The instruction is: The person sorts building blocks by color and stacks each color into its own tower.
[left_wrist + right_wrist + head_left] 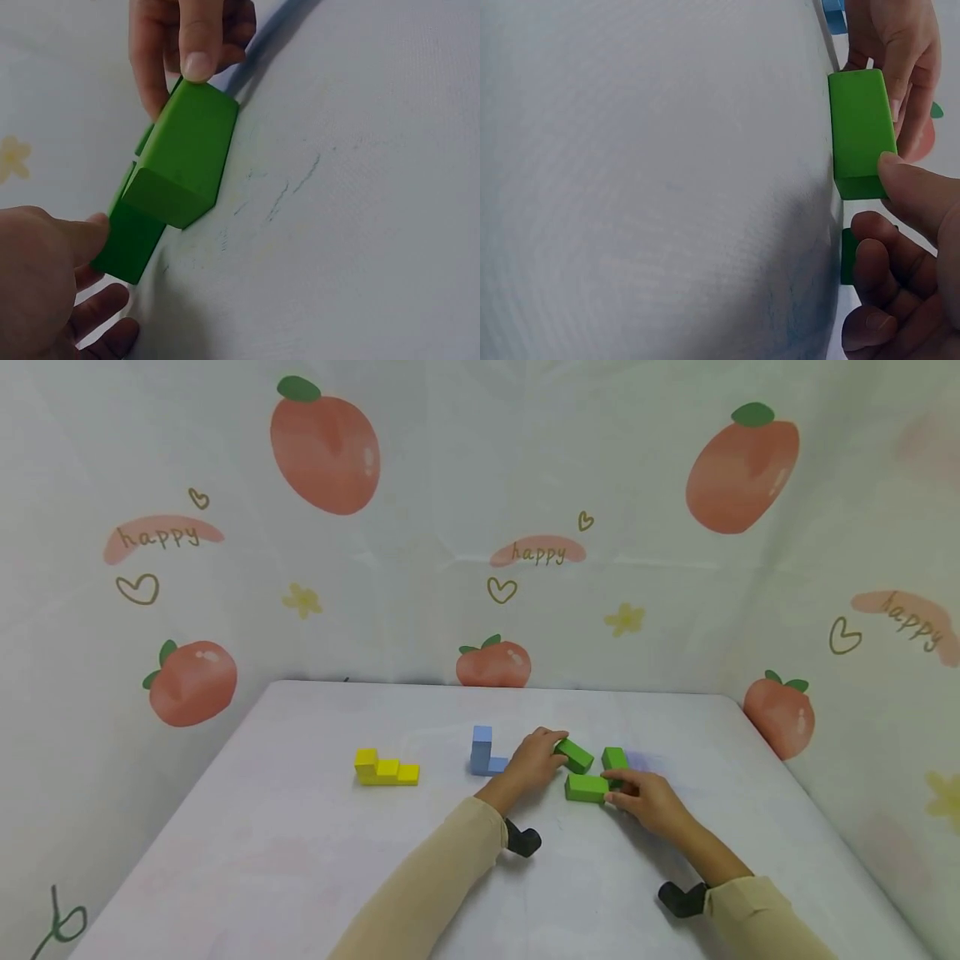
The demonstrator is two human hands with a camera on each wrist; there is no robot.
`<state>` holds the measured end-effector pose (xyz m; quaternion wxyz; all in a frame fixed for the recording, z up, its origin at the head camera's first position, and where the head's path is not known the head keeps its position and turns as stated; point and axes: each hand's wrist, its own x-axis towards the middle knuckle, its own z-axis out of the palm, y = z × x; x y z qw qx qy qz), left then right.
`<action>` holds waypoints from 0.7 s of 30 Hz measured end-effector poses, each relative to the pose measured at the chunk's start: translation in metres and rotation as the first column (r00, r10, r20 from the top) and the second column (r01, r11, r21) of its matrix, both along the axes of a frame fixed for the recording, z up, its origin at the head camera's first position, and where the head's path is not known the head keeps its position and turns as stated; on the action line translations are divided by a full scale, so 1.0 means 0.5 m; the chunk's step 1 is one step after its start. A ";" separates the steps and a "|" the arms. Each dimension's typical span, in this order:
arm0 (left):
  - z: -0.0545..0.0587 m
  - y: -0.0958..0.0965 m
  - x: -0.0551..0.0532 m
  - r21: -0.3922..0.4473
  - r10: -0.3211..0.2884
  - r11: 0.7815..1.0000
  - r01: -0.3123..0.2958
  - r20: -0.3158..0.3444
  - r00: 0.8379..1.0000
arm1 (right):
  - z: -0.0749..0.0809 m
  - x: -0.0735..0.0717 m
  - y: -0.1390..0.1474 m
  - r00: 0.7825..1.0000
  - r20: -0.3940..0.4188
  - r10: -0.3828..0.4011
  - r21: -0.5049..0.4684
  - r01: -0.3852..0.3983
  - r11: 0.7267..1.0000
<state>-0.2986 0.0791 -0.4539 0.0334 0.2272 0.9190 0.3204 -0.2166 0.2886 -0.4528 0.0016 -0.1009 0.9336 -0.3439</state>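
Note:
My left hand (534, 762) pinches one end of a green rectangular block (575, 756) that lies slanted on the table; the left wrist view shows the thumb against that block's dark green side (131, 251). With thumb and fingers my right hand (647, 797) grips the right end of a nearer green block (587, 788), its thumb on the corner in the right wrist view. Behind the right fingertips stands a third green block (613, 757), partly hidden by them. Just left of my left hand is a blue L-shaped piece (482, 750), its right end covered by the hand.
A yellow stepped piece (386, 771) sits farther left on the white table (255, 827). Behind the table hangs a white curtain (420, 527) printed with fruit. A black wrist-worn device (523, 840) sticks out at the left cuff, another (682, 900) at the right.

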 end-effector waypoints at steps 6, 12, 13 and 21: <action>0.004 -0.003 -0.007 -0.045 -0.044 0.998 0.046 0.033 0.998 | 0.003 0.002 -0.002 1.000 0.013 -0.006 -0.004 0.006 1.000; 0.008 -0.004 -0.011 -0.099 -0.072 0.992 0.072 0.007 0.997 | 0.005 0.002 -0.004 1.000 0.012 -0.007 -0.005 0.007 1.000; 0.008 -0.004 -0.011 -0.097 -0.069 0.993 0.069 0.005 0.998 | 0.005 0.002 -0.004 1.000 0.012 -0.007 -0.003 0.007 1.000; 0.006 -0.007 -0.010 -0.055 -0.006 0.998 0.007 0.016 1.000 | 0.005 0.001 -0.003 1.000 0.011 -0.008 0.014 0.008 1.000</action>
